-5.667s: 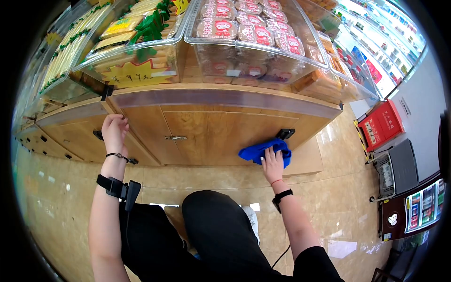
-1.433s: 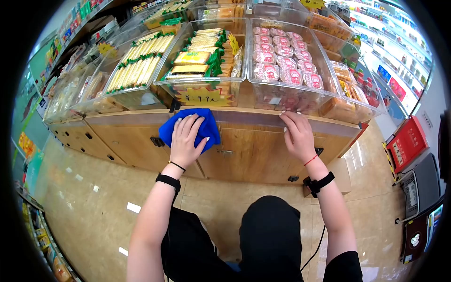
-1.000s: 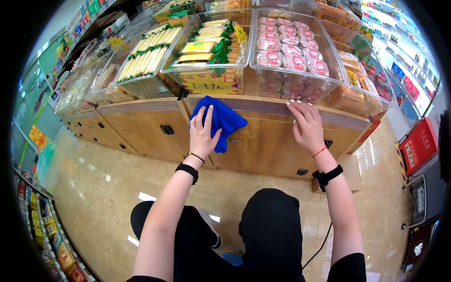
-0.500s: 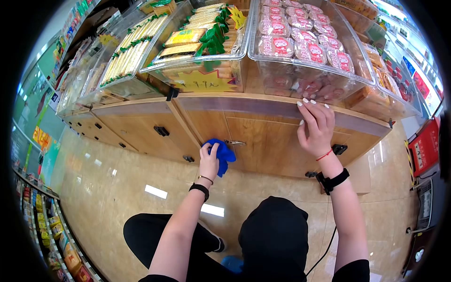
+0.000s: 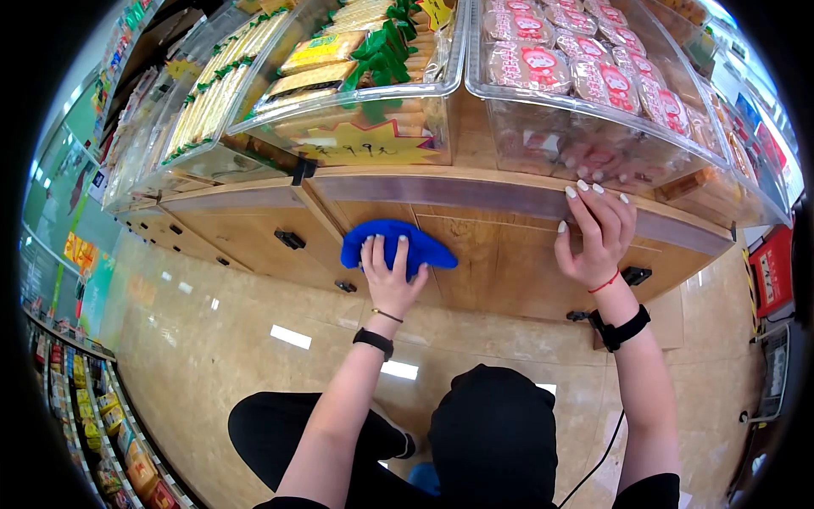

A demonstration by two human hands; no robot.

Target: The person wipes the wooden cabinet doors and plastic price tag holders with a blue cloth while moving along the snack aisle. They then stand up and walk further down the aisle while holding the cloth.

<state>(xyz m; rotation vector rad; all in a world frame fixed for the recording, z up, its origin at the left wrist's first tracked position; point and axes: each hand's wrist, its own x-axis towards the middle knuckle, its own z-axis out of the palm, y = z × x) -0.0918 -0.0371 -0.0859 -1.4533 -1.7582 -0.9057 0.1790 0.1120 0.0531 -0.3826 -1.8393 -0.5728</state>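
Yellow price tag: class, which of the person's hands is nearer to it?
Left. The left hand, on the blue cloth, is just below the tag; the right hand rests on the counter edge farther right.

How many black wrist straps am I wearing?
2. One on the left wrist, behind the left hand on the blue cloth; one on the right wrist, below the right hand on the counter edge.

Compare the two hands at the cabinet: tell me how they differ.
The left hand presses flat on the blue cloth against the cabinet door; the right hand is bare, fingers resting on the counter edge. The left hand sits lower than the right hand. The left wrist has a thin dark bracelet, the right a red string. Both wear black wristbands.
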